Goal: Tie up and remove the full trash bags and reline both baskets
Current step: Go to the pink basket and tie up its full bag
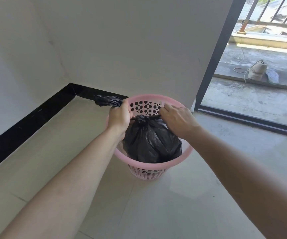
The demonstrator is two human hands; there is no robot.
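1. Black bag (149, 144) knotted at the top, sitting inside pink basket (158, 165) on floor (173, 204)
2. Left hand (119, 116) fisted on one bag tail
3. Right hand (177, 118) pinching the other tail

bag (149, 140): glossy crinkled black plastic | basket (148, 171): pink perforated plastic

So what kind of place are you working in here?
Likely a bare room corner in a home, beside a balcony or terrace: tiled floor, plain white wall with black skirting, and a sliding door frame opening onto concrete where a shoe lies.
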